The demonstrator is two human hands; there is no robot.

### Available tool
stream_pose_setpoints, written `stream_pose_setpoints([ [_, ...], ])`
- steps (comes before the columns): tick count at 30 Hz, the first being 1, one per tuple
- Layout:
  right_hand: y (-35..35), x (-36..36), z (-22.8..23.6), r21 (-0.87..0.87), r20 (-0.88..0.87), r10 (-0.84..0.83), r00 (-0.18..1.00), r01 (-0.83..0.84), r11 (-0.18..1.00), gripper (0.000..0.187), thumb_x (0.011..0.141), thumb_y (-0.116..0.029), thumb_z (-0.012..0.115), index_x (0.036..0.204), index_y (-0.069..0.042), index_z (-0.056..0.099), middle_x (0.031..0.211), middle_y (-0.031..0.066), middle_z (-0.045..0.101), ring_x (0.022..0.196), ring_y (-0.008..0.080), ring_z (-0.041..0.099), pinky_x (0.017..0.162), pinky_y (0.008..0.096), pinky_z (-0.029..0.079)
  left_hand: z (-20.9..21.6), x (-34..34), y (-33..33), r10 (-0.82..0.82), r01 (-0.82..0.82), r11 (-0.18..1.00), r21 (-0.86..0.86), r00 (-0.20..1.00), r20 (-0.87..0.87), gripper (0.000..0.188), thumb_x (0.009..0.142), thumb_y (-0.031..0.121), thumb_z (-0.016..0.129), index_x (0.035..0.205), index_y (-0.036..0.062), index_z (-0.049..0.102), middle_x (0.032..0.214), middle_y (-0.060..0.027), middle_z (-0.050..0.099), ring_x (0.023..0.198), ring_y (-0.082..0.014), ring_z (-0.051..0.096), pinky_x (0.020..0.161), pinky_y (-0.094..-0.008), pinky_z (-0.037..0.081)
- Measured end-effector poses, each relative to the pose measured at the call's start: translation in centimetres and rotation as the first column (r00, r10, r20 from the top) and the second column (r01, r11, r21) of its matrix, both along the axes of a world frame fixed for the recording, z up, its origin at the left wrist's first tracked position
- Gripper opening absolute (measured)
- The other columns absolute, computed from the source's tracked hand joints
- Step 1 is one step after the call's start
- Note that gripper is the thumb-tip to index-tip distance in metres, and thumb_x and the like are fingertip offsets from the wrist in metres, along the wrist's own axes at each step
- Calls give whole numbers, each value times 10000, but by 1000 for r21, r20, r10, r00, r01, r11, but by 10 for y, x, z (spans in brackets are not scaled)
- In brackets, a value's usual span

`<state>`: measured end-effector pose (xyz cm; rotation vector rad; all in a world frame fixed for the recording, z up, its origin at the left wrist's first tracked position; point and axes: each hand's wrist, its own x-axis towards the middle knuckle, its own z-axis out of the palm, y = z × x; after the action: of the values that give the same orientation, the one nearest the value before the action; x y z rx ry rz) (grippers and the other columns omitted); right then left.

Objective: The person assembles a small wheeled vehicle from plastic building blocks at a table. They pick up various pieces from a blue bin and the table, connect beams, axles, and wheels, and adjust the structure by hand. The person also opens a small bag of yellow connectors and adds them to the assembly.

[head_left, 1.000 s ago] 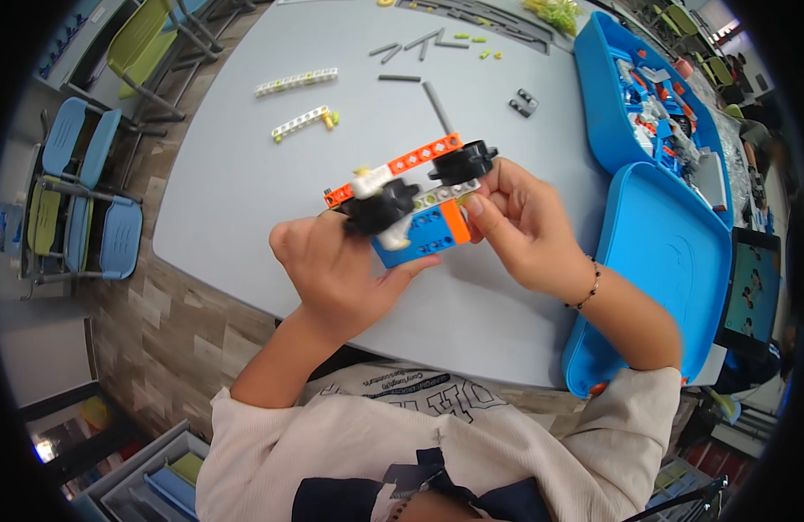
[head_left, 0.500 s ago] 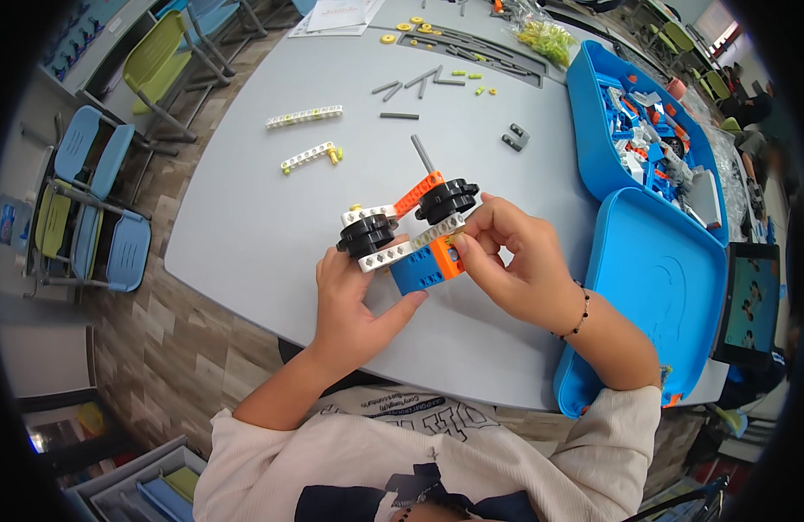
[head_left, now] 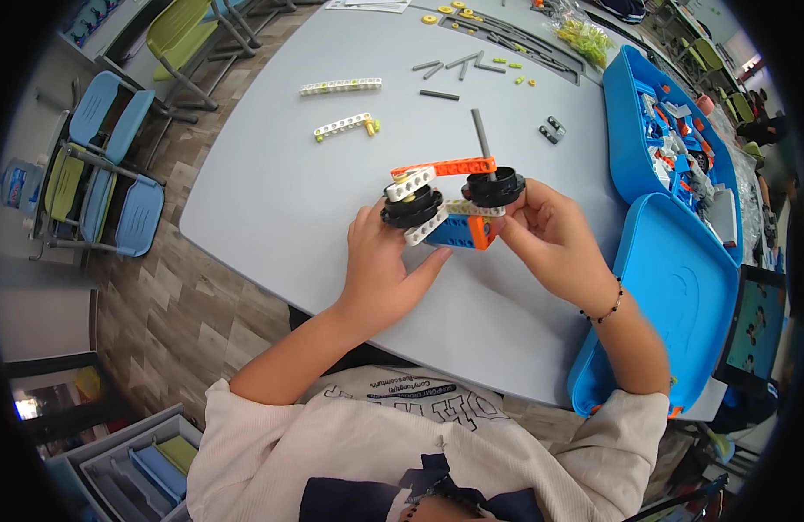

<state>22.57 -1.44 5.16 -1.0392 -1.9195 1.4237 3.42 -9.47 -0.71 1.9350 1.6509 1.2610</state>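
Above the table's near part I hold a building-brick model [head_left: 454,230] between both hands. Its body is a blue and orange block, with white beams, two black wheels and an orange beam [head_left: 445,167] across the top. A grey axle [head_left: 480,135] sticks up beside the right wheel [head_left: 494,186]. My left hand [head_left: 380,261] wraps the model's left side, fingers behind the left wheel [head_left: 412,209], thumb under the blue block. My right hand [head_left: 554,235] grips the orange end, thumb in front. The right fingertips are partly hidden behind the wheel.
White beams [head_left: 341,85] lie on the far left of the table [head_left: 271,200], with loose grey axles [head_left: 439,95] beyond. A grey connector [head_left: 552,130] lies farther right. On the right stands a blue bin [head_left: 626,130] of bricks, its blue lid [head_left: 671,296] nearer me. A tablet [head_left: 754,322] stands beyond.
The model has turned in my hands: the orange beam now lies nearly level and the wheels show more of their upper faces. The view has shifted, so the table things appear farther right.
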Motion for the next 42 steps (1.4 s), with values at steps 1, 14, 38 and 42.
stream_pose_setpoints([
  [1,2,0,0,-17,-6,-4,1000,4,1000,94,859,-84,584,851,7,561,642,-12,547,592,16,450,515,211,368,0,0,1,-1,1,1000,7,1000,-15,425,718,151,725,1114,89,582,1050,-57,533,922,-254,453,810,-378,332],
  [14,14,2,9,-257,91,-36,995,59,964,126,881,-132,546,929,-15,554,829,40,641,714,54,567,615,210,432,9,-6,1,-50,49,998,-46,999,-3,325,705,84,653,1025,59,603,922,-64,493,840,-249,443,757,-364,352],
  [38,19,2,4,-442,8,-73,997,69,894,94,864,-159,556,881,-67,545,883,33,611,837,77,602,675,197,404,16,-41,-38,-147,159,987,21,949,-280,136,650,112,720,750,136,631,685,-7,443,668,-189,432,664,-320,317],
  [42,19,1,8,-439,102,-59,993,98,893,132,866,-172,556,899,-46,570,843,42,626,831,86,600,684,212,421,23,-45,-27,-24,47,993,108,980,-199,149,641,96,713,738,136,607,686,-2,443,660,-185,427,668,-314,319],
])
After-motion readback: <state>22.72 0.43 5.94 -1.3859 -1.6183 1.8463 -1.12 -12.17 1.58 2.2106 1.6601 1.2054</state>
